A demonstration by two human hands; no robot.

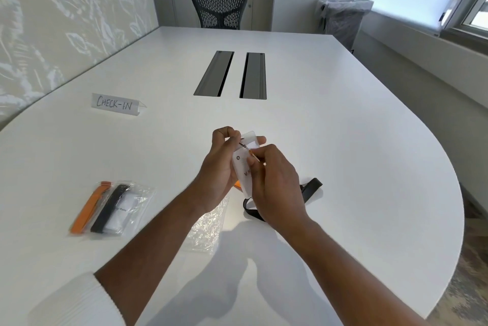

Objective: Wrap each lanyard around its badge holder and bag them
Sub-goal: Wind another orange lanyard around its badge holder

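White table [343, 140]: sealed bag [113, 206] w/ 2 wrapped lanyards; both hands' grip pinching badge holder [244, 164].

Both bare forearms reach forward over the table and meet in front of the person, hands raised clear of the surface. The left hand [220, 164] is turned palm inward, its fingers curled and its thumb up, gripping the badge holder [244, 164] from the left side. The right hand [274, 188] lies back upward over the near part, its thumb and forefinger pinching together at the card's face. A white ribbed sleeve [76, 302] covers the left upper forearm.
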